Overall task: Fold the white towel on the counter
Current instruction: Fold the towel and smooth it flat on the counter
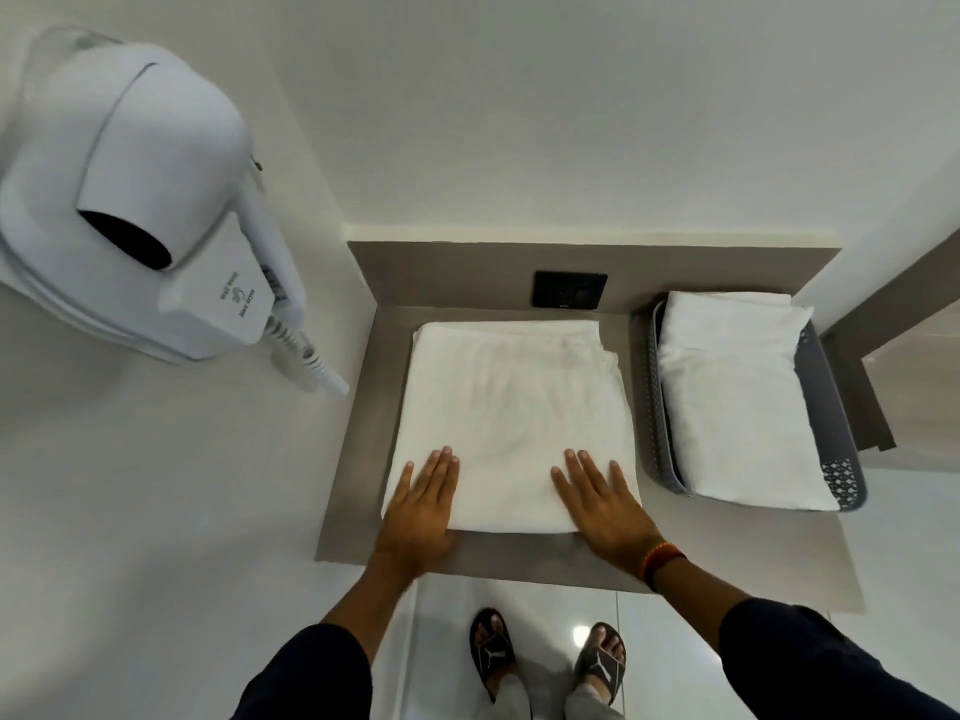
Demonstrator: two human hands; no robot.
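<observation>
A white towel (pixel 511 407) lies flat on the grey counter (pixel 358 459) as a large folded rectangle, its near edge close to the counter's front. My left hand (pixel 421 506) rests palm down on the towel's near left corner, fingers spread and flat. My right hand (pixel 602 504) presses flat on the near right part of the towel, fingers apart. Neither hand grips the cloth. A beaded band circles my right wrist.
A grey perforated basket (pixel 836 459) at the counter's right holds a folded white towel (pixel 737 397). A black wall socket (pixel 570 289) sits behind the towel. A white wall-mounted hair dryer (pixel 145 200) hangs at the left. My sandalled feet stand on the floor below.
</observation>
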